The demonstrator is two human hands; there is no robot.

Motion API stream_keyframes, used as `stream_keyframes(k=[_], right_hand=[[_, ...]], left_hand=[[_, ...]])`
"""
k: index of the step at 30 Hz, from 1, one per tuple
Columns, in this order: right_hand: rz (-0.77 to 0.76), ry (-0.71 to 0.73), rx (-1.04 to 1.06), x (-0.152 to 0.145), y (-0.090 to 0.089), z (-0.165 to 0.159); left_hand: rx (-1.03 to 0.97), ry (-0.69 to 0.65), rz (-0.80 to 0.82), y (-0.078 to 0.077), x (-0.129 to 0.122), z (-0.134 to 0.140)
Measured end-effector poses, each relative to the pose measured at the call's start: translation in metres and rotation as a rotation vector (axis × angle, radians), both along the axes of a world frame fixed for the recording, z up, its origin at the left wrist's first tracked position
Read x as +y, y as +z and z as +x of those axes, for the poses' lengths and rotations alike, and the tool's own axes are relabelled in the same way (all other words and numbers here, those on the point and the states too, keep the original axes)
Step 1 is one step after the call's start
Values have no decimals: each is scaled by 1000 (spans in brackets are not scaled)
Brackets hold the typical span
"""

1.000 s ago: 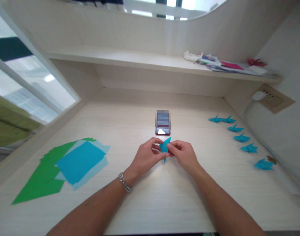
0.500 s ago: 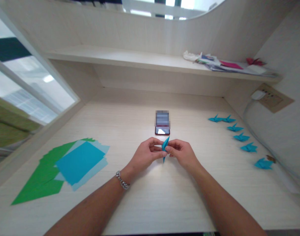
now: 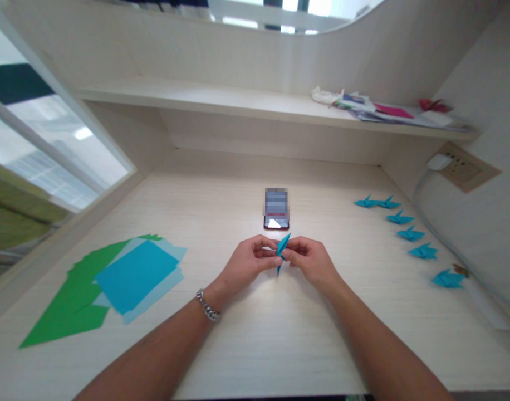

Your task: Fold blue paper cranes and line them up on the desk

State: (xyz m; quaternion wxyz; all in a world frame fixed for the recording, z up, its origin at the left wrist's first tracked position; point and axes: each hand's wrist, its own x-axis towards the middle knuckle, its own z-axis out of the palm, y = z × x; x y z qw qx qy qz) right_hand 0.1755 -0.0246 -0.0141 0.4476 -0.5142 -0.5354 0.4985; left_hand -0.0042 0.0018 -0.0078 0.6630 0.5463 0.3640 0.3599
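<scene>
A narrow folded blue paper piece (image 3: pixel 283 244), pointed at both ends, stands upright between my two hands over the middle of the desk. My left hand (image 3: pixel 255 254) pinches it from the left with thumb and fingers. From the right, my right hand (image 3: pixel 307 256) pinches the same piece, its thumb pressed on the middle. Fingertips cover part of the folds. Just beyond my hands lies a phone (image 3: pixel 276 209) with its screen lit and blurred. Several finished blue paper cranes (image 3: pixel 411 233) sit in a curved row to the right.
Blue paper sheets (image 3: pixel 138 275) lie on green sheets (image 3: pixel 67 312) at the left. A cable (image 3: pixel 430 225) runs from the wall socket (image 3: pixel 467 166) down the right side. Papers (image 3: pixel 388 111) rest on the shelf (image 3: pixel 205 100) above the desk. A white strip (image 3: pixel 486 303) lies near the cranes.
The folded paper's upper tip has leaned slightly to the right. Both hands keep their hold in nearly the same place.
</scene>
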Motion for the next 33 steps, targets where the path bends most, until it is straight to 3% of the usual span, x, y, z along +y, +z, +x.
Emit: stream_keyframes(k=[9, 33], right_hand=[[-8, -10, -41, -1, 6, -1], [13, 8, 5, -4, 6, -3]], left_hand=[[28, -21, 46, -3, 2, -1], [-75, -19, -45, -3, 0, -1]])
